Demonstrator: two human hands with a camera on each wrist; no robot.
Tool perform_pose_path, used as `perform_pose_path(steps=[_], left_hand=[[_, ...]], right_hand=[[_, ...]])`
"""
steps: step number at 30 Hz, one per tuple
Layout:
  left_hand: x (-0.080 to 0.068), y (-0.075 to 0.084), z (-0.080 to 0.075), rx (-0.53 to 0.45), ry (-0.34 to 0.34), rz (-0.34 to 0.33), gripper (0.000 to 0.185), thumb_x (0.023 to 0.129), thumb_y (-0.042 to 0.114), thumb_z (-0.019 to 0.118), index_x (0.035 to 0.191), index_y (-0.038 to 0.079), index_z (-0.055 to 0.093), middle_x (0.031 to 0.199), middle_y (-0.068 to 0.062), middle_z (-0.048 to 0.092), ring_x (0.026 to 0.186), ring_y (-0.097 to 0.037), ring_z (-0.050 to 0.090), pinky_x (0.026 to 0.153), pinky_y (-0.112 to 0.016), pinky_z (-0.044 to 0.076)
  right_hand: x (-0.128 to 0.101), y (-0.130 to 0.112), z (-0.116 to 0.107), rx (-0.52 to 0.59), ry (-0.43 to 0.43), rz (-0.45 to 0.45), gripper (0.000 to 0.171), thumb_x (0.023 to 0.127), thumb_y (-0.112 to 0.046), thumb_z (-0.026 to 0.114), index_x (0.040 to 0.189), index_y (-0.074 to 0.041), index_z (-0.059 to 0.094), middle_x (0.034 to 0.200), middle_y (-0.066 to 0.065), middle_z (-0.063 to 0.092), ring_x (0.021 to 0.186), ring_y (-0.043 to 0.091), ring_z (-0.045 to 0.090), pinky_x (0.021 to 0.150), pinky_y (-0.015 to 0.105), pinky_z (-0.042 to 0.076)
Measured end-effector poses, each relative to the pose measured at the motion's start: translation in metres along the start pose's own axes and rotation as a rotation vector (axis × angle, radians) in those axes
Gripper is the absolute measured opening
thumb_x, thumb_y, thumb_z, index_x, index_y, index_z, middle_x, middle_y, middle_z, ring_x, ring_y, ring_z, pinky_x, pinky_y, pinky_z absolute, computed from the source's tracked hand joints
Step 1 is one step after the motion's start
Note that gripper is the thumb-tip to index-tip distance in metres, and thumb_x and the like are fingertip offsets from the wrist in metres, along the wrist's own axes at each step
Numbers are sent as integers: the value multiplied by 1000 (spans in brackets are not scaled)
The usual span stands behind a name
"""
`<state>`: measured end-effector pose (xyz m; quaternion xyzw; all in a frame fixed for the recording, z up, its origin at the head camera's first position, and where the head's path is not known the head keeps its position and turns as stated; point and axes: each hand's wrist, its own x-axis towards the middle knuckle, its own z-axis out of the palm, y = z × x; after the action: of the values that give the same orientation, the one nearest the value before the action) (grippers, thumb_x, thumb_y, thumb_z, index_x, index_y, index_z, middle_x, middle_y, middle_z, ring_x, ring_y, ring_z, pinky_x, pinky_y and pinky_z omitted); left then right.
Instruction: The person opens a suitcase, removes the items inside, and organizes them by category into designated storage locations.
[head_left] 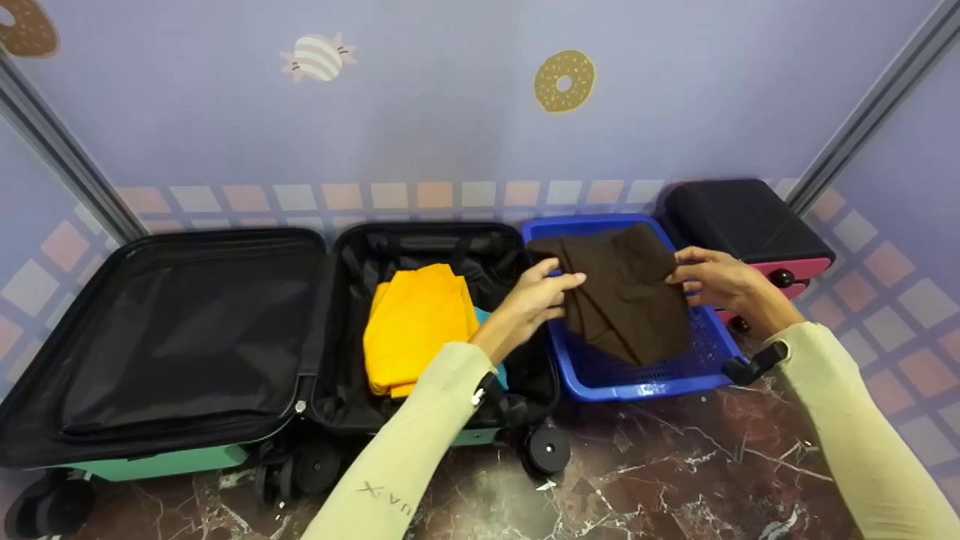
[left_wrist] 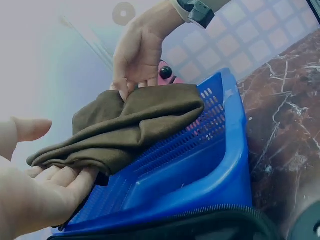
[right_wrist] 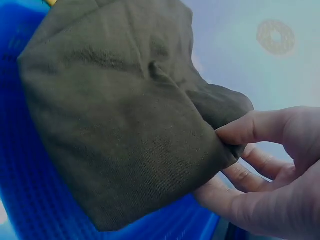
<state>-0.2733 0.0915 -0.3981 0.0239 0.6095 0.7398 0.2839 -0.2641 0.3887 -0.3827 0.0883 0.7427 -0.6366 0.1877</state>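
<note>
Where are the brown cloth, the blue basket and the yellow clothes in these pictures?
brown cloth [head_left: 626, 300]: head view, middle of the folded fabric.
blue basket [head_left: 637, 388]: head view, its near rim.
yellow clothes [head_left: 416, 326]: head view, top of the folded pile in the open suitcase.

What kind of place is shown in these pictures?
Probably a staged play-style booth, not a real home: pastel walls with a donut sticker, a marble-look floor, and an open suitcase beside a blue basket.

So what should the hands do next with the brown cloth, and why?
Probably carry the folded brown cloth leftward to the open suitcase: both the left hand and right hand pinch it above the blue basket, and yellow clothes already lie there.
</note>
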Motion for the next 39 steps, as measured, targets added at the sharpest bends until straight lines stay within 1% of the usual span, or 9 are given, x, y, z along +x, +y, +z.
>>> perform_pose_path(steps=[4,8,11,18,22,25,30,34,39], left_hand=[[1,-5,8,47,32,-54,78,95,22,61,158,10,15,160,-17,27,143,-43,33,113,-54,39],[-1,-9,4,62,55,-66,75,96,21,59,157,7,17,159,-17,30,140,-43,37,110,-51,43],[-2,-9,-2,59,63,-60,70,96,21,57,155,7,22,156,-17,36,137,-41,43,107,-47,47],[-8,-8,-13,51,82,-44,54,97,18,57,146,5,39,144,-24,48,125,-37,57,99,-43,54],[-13,-4,-25,53,81,-45,47,99,15,53,144,3,43,140,-25,53,122,-36,59,101,-44,53],[-17,1,-36,69,94,-37,44,101,15,51,143,2,44,138,-25,56,123,-36,59,102,-44,52],[-26,7,-58,84,196,44,37,101,12,49,137,4,53,132,-21,62,118,-33,63,100,-43,54],[-35,9,-78,92,284,120,33,100,11,51,131,6,58,127,-16,66,115,-30,65,99,-42,54],[-50,10,-106,104,349,127,31,100,14,55,130,9,59,130,-15,65,117,-29,65,100,-40,53]], right_hand=[[1,11,-2,-156,28,-9,21,97,-4,54,117,-9,50,87,-9,65,77,6,62,75,28,57],[3,17,8,-359,50,-11,47,97,-11,57,135,9,38,97,-6,67,84,6,65,81,32,60],[5,19,17,-400,42,10,49,97,-13,58,135,11,39,99,-2,68,85,8,68,81,35,61],[14,20,34,-283,-11,24,37,100,-12,54,127,10,43,91,-7,68,90,17,71,86,40,60],[18,15,46,-205,-38,17,30,101,-14,51,122,8,48,100,1,73,97,23,72,89,43,59],[19,8,56,-141,-53,18,26,102,-14,50,119,6,50,104,5,74,96,24,73,86,41,60],[23,-1,78,-29,-105,12,25,103,-13,48,118,7,49,104,8,75,93,23,74,83,39,61],[25,-5,97,11,-158,-3,21,103,-11,47,115,6,49,101,7,75,93,24,74,84,40,61],[29,-6,116,58,-217,-20,15,103,-8,47,110,4,52,101,10,74,92,25,74,85,41,60]])
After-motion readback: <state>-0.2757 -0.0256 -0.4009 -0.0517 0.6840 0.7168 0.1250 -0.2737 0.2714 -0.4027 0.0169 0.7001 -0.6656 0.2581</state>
